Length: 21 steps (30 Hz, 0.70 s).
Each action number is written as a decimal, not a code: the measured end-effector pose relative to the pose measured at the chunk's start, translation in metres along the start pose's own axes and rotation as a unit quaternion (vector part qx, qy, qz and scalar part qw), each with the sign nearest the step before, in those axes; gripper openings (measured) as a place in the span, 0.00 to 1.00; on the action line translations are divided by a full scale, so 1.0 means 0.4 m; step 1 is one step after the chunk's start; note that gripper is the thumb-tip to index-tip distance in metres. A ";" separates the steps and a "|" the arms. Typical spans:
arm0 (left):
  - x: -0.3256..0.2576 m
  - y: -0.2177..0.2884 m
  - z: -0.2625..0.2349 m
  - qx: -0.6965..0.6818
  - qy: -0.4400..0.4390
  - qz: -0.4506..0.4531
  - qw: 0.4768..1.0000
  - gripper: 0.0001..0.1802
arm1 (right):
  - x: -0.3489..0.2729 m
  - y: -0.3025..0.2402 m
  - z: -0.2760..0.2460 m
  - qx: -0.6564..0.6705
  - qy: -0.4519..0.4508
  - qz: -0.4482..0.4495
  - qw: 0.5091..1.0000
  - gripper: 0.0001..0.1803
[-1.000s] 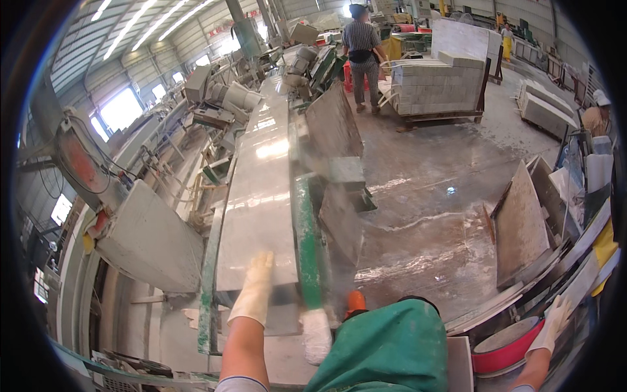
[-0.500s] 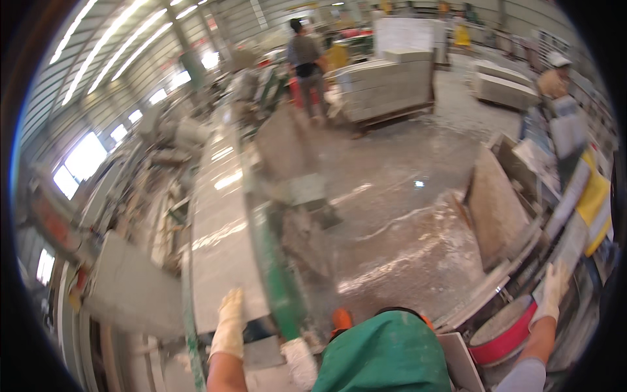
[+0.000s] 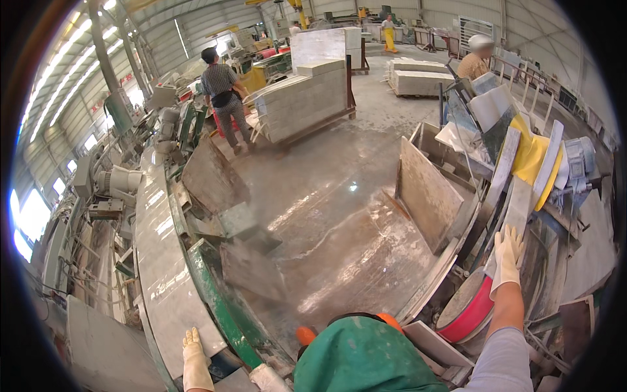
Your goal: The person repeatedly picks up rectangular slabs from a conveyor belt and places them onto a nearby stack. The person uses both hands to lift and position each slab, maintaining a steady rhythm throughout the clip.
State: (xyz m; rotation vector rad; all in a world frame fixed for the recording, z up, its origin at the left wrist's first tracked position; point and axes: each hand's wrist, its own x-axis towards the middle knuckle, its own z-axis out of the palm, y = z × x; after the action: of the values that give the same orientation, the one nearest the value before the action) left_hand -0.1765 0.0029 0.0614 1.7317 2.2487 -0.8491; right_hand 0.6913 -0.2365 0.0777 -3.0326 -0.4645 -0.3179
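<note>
**Head view: both gloved hands flat on stone, nothing gripped**

Head view is showing my left hand [image 3: 194, 358] in a pale glove, lying open with fingers together on the near end of the long polished stone slab [image 3: 163, 261]. Its grip is clamping on nothing. The slab is lying on the green-edged conveyor frame [image 3: 215, 297] and running away from me on the left.

My right hand [image 3: 508, 256], also gloved, is reaching up to the right with fingers spread, pressing against the edge of an upright pale slab [image 3: 519, 202] in the leaning stack. Its grip is likewise apart. Just below that hand a red-rimmed round tub [image 3: 471, 312] is sitting.

A person in checked clothing [image 3: 225, 98] is standing well apart beside stacked stone blocks [image 3: 307, 104]. The wet floor [image 3: 339, 215] is lying between.
</note>
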 end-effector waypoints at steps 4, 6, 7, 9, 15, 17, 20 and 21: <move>0.004 -0.005 0.005 -0.008 0.011 0.013 1.000 0.77 | -0.007 -0.001 0.001 0.003 -0.008 -0.006 1.000 0.33; 0.005 -0.003 0.005 -0.022 0.012 0.012 1.000 0.76 | -0.019 0.003 0.001 0.010 -0.009 -0.015 1.000 0.33; 0.007 -0.001 0.004 -0.023 0.016 0.013 1.000 0.76 | -0.030 0.006 0.003 0.017 -0.006 -0.023 1.000 0.34; 0.006 0.001 0.005 -0.033 0.019 0.007 0.999 0.75 | -0.051 0.013 0.004 0.027 -0.001 -0.042 0.999 0.34; 0.010 0.008 0.004 -0.031 0.032 0.013 0.999 0.75 | -0.148 0.024 0.010 0.029 0.000 -0.072 0.997 0.34; 0.009 0.008 0.002 -0.032 0.036 0.025 0.999 0.74 | -0.181 0.025 0.005 0.042 0.004 -0.077 0.996 0.35; 0.006 0.012 -0.007 -0.035 0.031 0.029 0.998 0.72 | -0.218 0.020 -0.001 0.046 0.005 -0.068 0.997 0.36; 0.004 0.012 -0.012 -0.031 0.024 0.028 0.999 0.72 | -0.227 0.019 -0.002 0.053 0.005 -0.071 0.996 0.36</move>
State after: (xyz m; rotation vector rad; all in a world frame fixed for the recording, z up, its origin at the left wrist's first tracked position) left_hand -0.1716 0.0077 0.0628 1.7966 2.2196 -0.7254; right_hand 0.6087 -0.2703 0.0592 -2.9009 -0.6749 -0.3058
